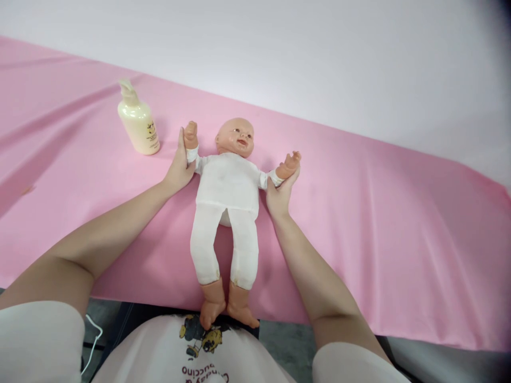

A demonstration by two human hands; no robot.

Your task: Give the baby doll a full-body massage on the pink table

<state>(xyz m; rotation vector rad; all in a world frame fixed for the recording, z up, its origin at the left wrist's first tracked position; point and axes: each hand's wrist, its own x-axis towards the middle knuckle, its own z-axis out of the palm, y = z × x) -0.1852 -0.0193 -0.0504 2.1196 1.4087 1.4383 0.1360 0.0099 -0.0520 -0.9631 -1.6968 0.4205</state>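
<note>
A baby doll [227, 181] with a white cloth body lies on its back on the pink cloth, its feet toward me at the near edge. My left hand [180, 167] is closed around the doll's arm at the left of the picture, thumb along the wrist. On the other side, my right hand [280, 197] grips the doll's other arm from beneath, just below its small hand. Both doll arms are spread out to the sides and slightly raised. Parts of my fingers are hidden behind the arms.
A cream pump bottle [138, 122] stands upright left of the doll, beyond my left forearm. The pink cloth [359, 229] covers the table and has folds. A white wall [319, 53] rises behind it. A white cable [93, 340] hangs below the near edge at left.
</note>
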